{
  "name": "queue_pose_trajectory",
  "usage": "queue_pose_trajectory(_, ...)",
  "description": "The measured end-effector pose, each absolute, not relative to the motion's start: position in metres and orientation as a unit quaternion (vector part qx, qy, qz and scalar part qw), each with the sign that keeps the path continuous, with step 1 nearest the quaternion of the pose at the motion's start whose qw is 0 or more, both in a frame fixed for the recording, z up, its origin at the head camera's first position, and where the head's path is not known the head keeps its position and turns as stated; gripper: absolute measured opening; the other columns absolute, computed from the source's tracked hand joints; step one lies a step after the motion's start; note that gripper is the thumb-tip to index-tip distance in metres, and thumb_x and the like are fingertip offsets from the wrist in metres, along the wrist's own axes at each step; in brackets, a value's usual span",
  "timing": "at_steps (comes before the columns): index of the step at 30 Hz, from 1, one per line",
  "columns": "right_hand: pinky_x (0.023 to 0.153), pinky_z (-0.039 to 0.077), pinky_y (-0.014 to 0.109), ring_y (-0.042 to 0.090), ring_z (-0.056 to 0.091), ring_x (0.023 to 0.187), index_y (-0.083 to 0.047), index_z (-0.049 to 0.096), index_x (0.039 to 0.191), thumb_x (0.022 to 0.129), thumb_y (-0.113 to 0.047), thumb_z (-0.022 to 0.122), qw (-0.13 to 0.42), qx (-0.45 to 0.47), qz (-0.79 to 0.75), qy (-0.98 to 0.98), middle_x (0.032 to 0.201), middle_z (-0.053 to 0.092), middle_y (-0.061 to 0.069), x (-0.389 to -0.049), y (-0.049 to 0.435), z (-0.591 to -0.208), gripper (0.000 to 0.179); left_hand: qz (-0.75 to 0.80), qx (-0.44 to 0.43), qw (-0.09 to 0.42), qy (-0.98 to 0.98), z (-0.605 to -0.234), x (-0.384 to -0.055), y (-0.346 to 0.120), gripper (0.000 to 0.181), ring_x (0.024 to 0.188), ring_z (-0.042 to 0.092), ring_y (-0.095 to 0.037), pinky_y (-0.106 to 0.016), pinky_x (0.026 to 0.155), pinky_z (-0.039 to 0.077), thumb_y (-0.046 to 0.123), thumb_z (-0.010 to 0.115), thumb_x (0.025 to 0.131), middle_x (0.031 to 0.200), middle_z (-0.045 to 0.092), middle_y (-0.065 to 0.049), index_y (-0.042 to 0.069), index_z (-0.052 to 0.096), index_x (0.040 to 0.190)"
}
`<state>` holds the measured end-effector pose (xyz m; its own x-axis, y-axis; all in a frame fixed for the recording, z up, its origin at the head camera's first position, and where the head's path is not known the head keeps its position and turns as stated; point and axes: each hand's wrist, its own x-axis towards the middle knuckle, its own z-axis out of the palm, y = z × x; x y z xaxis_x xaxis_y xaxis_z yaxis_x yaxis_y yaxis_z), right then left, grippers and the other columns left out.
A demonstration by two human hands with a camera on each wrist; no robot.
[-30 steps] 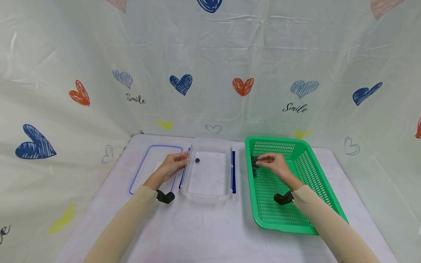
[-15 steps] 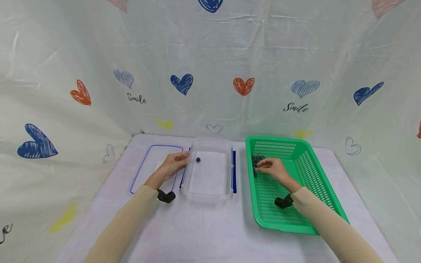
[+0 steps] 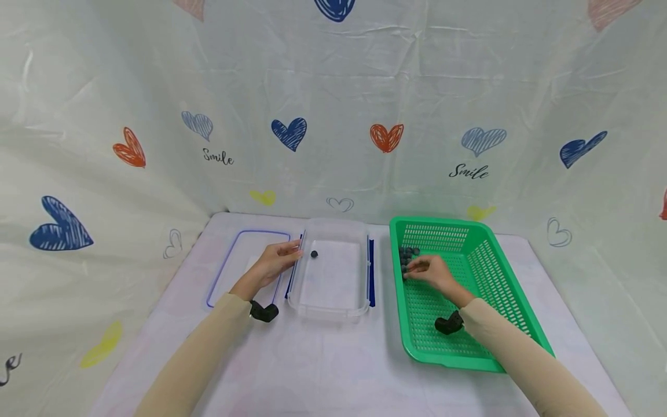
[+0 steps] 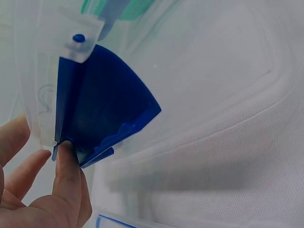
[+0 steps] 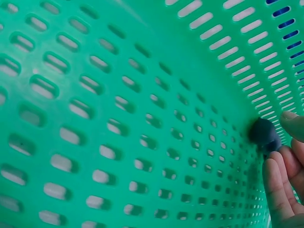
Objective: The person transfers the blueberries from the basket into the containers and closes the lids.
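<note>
The left hand (image 3: pixel 273 263) holds the left side of a clear plastic container (image 3: pixel 333 313), its fingertips at a hanging blue latch flap (image 4: pixel 104 102) in the left wrist view. Inside the container lies one dark blueberry (image 3: pixel 314 254). The right hand (image 3: pixel 432 272) reaches into a green basket (image 3: pixel 403 336), beside several blueberries (image 3: pixel 409 253) along its left wall. In the right wrist view, thumb and fingertips stand apart, close around a dark blueberry (image 5: pixel 262 131), with a second one partly hidden behind the fingers.
A clear lid with a blue seal (image 3: pixel 224 266) lies flat left of the container, partly under the left forearm. Another blue flap (image 3: pixel 372 272) hangs on the container's right side. Behind the table rises a white sheet printed with hearts (image 3: pixel 289 134).
The right hand has moved toward the near end of the blueberries, uncovering those at the back. The left hand stays at the container's side.
</note>
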<state>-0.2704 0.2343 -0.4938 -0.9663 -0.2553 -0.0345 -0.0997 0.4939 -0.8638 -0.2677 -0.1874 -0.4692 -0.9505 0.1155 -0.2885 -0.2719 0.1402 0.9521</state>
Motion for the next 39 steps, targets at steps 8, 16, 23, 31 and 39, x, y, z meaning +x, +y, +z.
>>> queue_pose_trajectory(8,0.074,0.056,0.038,0.025,0.068,0.084,0.007,0.072,0.101,0.086,-0.003,0.077,0.081,-0.098,-0.487,0.864,0.093,0.071,0.016,-0.272,0.234,-0.502,0.019,0.656,-0.051,0.147,0.739,-0.469,-0.267,-0.187,0.054,0.126,0.051,-0.027,-0.04,0.108,0.037,0.015,0.064,0.099,0.147,0.044,-0.02,0.007,0.046,0.149)
queue_pose_trajectory(16,0.074,0.057,0.037,0.029,0.068,0.085,0.011,0.07,0.102,0.088,0.004,0.072,0.075,-0.128,-0.483,0.863,0.093,0.07,0.019,-0.272,0.234,-0.509,0.016,0.655,-0.051,0.146,0.739,-0.469,-0.267,-0.188,0.054,0.129,0.05,-0.028,-0.04,0.108,0.037,0.016,0.064,0.099,0.149,0.043,-0.021,0.008,0.045,0.15)
queue_pose_trajectory(23,0.073,0.056,0.036,0.027,0.066,0.084,0.01,0.07,0.101,0.089,0.006,0.068,0.071,-0.134,-0.477,0.865,0.092,0.07,0.016,-0.271,0.233,-0.511,0.013,0.657,-0.056,0.146,0.738,-0.468,-0.266,-0.187,0.054,0.128,0.05,-0.028,-0.039,0.108,0.038,0.015,0.064,0.099,0.148,0.044,-0.02,0.008,0.046,0.15)
queue_pose_trajectory(31,0.073,0.056,0.036,0.029,0.067,0.085,0.01,0.07,0.101,0.088,0.002,0.073,0.074,-0.136,-0.48,0.864,0.093,0.07,0.018,-0.272,0.233,-0.51,0.016,0.655,-0.049,0.148,0.739,-0.469,-0.267,-0.187,0.054,0.131,0.048,-0.03,-0.041,0.109,0.037,0.015,0.063,0.1,0.149,0.042,-0.021,0.007,0.045,0.15)
queue_pose_trajectory(39,0.075,0.057,0.041,0.034,0.068,0.091,0.008,0.071,0.101,0.087,-0.002,0.075,0.07,-0.11,-0.475,0.87,0.1,0.069,0.021,-0.272,0.234,-0.498,0.017,0.656,-0.052,0.146,0.739,-0.469,-0.266,-0.187,0.054,0.13,0.049,-0.03,-0.041,0.108,0.037,0.015,0.064,0.099,0.148,0.044,-0.021,0.008,0.046,0.15)
